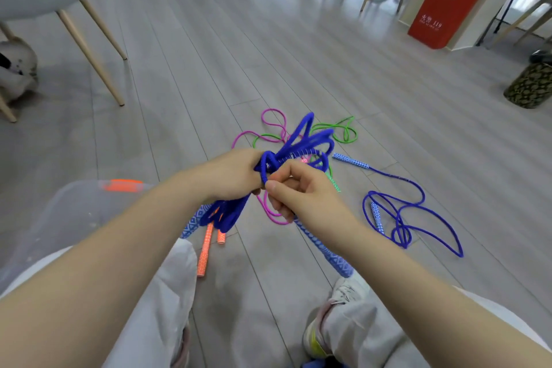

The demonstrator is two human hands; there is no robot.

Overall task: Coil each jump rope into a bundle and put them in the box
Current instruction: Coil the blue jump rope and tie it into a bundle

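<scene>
**Blue rope mid-bundle, wrap being cinched**

Step in hand: coiling/tying off 1 blue jump rope (pixel 301 140). Left hand (pixel 233 173) is clenched around the gathered middle of the loops, held up above the floor (pixel 268 39); loop ends fan out beyond the fist twd the far side, more loops plus a blue patterned handle (pixel 191 225) hang below the wrist. Right hand (pixel 295 191) pinches a strand of the same rope btwn thumb and forefinger, right at the left fist – looks like a wrap turn going round the bundle's waist. A 2nd blue patterned handle (pixel 325 251) trails down under the right wrist; likely the free end of this rope, can't be sure.

Task things elsewhere:
- 2nd blue rope (pixel 412 218) lies loose on the floor to the right, uncoiled, its handle (pixel 351 161) near the pile.
- Pink rope (pixel 273 121) and green rope (pixel 343 130) tangled on the floor behind the hands, uncoiled.
- 2 orange handles (pixel 204 251) on the floor by the left knee, partly under the hanging loops.
- Clear plastic box w/ orange latch (pixel 122 185) sits at lower left, beside the left forearm. Contents not readable thru the wall.

Judgement: early on – no rope visibly boxed, approx 4 to do. Next move calls for keeping the left fist tight so loops don't spring open, pulling the wrap snug w/ the right, tucking the end, then swinging left to drop the bundle in the box. Risk: dangling loops snagging the pink strand (pixel 274 215) below.
</scene>
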